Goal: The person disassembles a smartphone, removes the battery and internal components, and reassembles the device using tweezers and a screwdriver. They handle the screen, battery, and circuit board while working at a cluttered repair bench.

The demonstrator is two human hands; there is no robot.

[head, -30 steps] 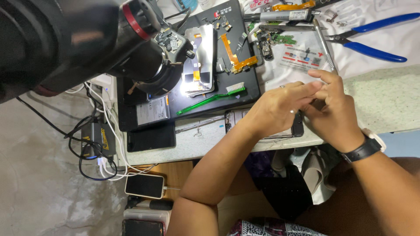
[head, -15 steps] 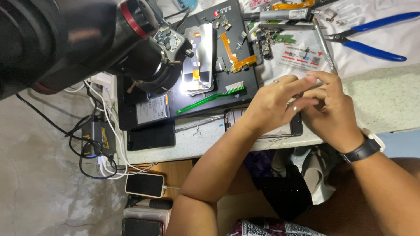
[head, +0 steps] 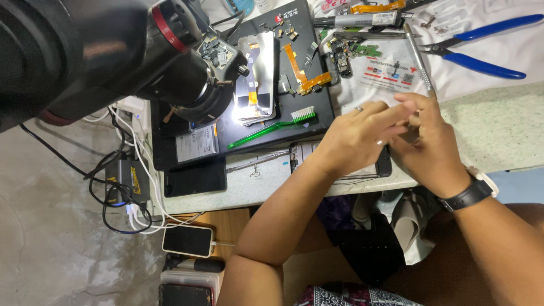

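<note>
Over the phone frame [head: 340, 164], left hand [head: 354, 136] and right hand [head: 428, 144] meet, fingers curled, grasp hidden.

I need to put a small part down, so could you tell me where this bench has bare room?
The speckled bench top right of the right hand, below the blue pliers, is bare. The black mat and the white cloth are crowded.

A dark phone frame [head: 340, 164] lies flat near the front edge of the pale desk [head: 498, 136], its long side along that edge. The hands cover most of it; only its left end and lower rim show.
</note>
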